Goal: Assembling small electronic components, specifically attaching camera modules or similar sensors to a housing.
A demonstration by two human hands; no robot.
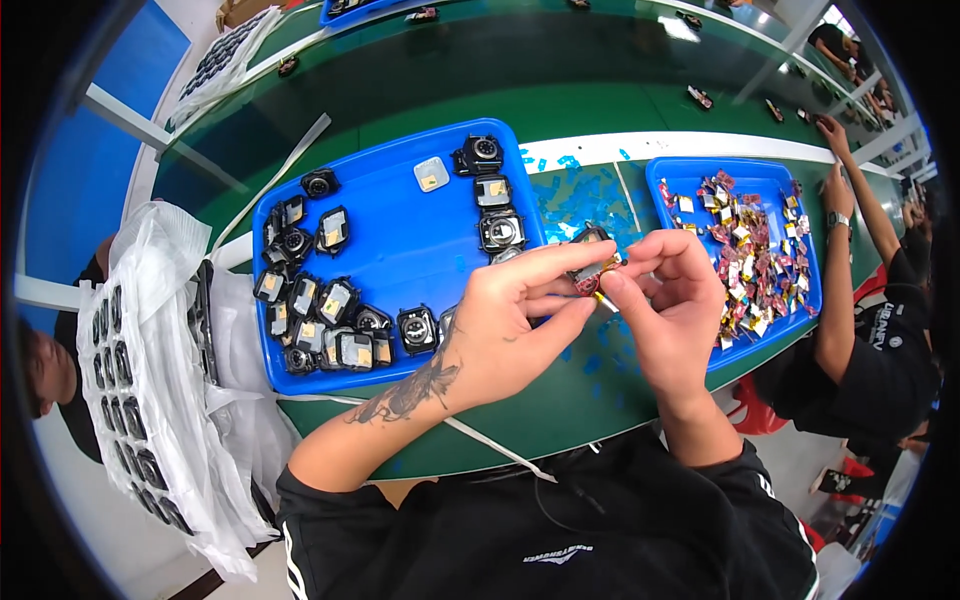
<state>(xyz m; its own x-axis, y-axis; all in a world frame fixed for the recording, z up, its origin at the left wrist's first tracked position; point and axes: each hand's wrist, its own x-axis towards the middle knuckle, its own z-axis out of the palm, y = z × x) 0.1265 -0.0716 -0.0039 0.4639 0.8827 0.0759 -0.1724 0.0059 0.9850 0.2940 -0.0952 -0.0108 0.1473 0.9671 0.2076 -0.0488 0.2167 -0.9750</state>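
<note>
Between my two hands, above the green worktop, is a dark smartwatch case [592, 240] with a small red circuit board [588, 284] at its near side. My left hand [500, 325] grips the case, fingers closed around it. The fingers of my right hand [672, 305] pinch together at the board, next to a small white-and-yellow piece; the fingertips partly hide what they hold. Left of my hands, a blue tray [400, 235] carries several black watch cases along its sides. A second blue tray [657, 185] to the right holds a heap of small red, white and yellow electronic parts.
Small blue film pieces [590, 195] lie scattered between the trays. Beyond a white rail runs a green conveyor [560, 100] with a few small parts on it. At left, stacked watch cases [130, 400] sit in white wrapping. A co-worker's arms [835, 200] reach in at right.
</note>
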